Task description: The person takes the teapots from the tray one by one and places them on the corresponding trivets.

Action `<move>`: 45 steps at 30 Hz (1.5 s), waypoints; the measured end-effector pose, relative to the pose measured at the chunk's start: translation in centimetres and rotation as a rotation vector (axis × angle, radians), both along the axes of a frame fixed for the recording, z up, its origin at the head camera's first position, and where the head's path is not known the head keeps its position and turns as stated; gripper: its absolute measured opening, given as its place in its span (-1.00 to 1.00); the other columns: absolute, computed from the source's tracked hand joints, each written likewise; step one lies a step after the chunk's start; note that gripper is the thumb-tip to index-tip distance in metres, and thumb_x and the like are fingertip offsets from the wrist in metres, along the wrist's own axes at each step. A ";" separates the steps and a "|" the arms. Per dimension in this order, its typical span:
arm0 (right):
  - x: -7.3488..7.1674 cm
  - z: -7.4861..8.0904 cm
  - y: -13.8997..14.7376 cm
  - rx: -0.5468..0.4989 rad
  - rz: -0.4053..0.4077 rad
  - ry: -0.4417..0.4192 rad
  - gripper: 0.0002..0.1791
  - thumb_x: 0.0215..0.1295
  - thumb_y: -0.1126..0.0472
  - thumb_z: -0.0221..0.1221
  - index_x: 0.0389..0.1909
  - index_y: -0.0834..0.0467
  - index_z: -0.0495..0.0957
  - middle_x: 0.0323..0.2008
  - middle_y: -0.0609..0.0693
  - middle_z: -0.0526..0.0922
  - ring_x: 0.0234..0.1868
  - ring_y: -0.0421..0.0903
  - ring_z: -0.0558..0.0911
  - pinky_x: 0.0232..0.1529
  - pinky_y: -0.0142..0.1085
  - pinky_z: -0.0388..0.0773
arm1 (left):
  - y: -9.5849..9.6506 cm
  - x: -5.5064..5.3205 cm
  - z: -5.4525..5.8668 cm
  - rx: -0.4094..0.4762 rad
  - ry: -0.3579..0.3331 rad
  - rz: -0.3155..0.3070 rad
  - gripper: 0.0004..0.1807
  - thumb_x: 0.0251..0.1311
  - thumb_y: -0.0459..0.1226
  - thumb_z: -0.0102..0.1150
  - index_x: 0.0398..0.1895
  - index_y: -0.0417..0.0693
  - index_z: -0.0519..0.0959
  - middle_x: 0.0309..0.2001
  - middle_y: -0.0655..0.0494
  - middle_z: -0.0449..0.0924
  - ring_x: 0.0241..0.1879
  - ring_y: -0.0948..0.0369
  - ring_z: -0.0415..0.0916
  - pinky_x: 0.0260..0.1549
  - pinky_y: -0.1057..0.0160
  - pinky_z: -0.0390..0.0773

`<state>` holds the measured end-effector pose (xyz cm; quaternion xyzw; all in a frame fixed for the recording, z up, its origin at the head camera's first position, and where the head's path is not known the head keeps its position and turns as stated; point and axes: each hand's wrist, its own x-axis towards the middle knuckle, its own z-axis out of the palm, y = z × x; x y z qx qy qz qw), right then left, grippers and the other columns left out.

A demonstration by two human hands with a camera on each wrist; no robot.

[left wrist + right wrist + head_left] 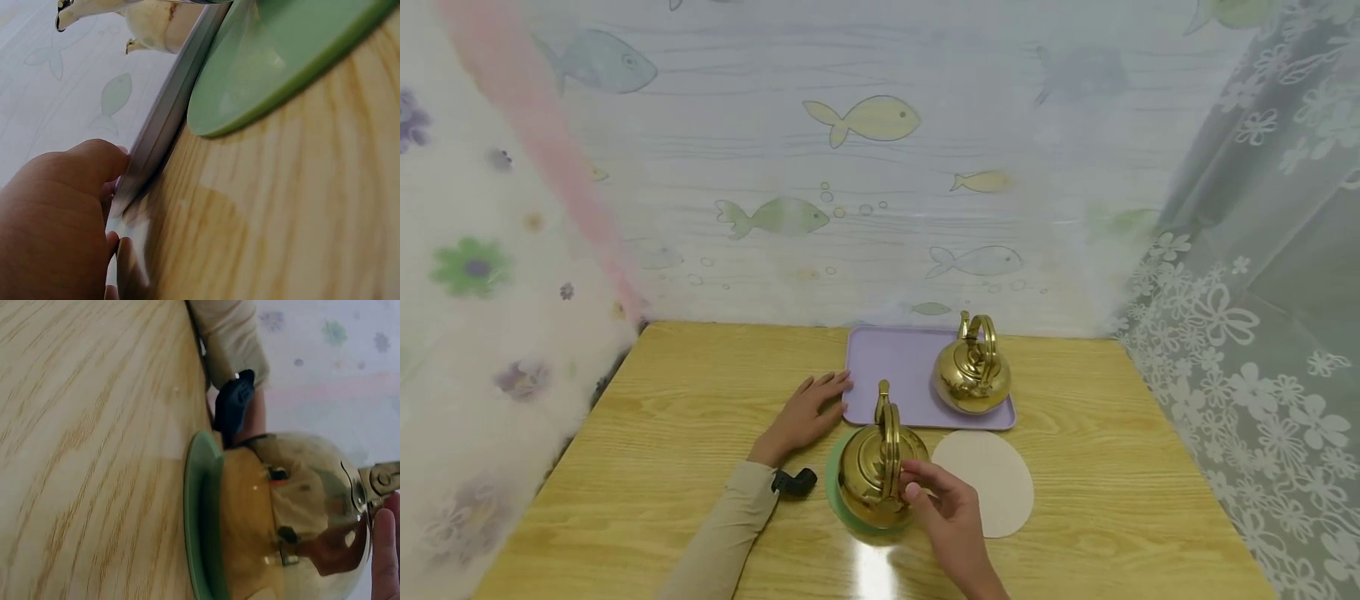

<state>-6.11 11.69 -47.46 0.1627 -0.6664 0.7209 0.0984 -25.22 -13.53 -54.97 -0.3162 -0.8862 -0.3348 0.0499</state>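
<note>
On a round green mat [835,500] sits a shiny gold kettle [867,454], its spout toward the far side and its arched handle upright. My right hand [951,508] is at the kettle's right side, with thumb and fingertips close beside the handle's lower end. In the right wrist view, the fingers [384,550] overlap the metal bracket at the handle's base. My left hand [808,417] rests palm down at the near left of a lilac tray [887,358], fingertips at its edge. A second gold kettle [972,379] stands on the tray's right half.
A round cream mat [988,483] lies right of the green one, close below the tray. All of it is on a wood-grain table [700,400]. Fish-patterned cloth [760,275] hangs behind, with a lace curtain [1247,392] at the right.
</note>
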 end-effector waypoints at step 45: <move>-10.4 1.8 12.0 -0.241 -0.233 -0.086 -0.57 0.63 0.22 -0.04 0.20 0.53 0.47 -0.18 0.00 0.65 -0.08 -0.12 0.65 0.03 -0.38 0.67 | 0.0 -0.1 -0.1 -0.008 -0.027 0.007 -0.47 0.49 -0.11 0.08 0.44 -0.08 0.45 0.52 0.03 0.29 0.52 -0.10 0.18 0.53 -0.25 -0.05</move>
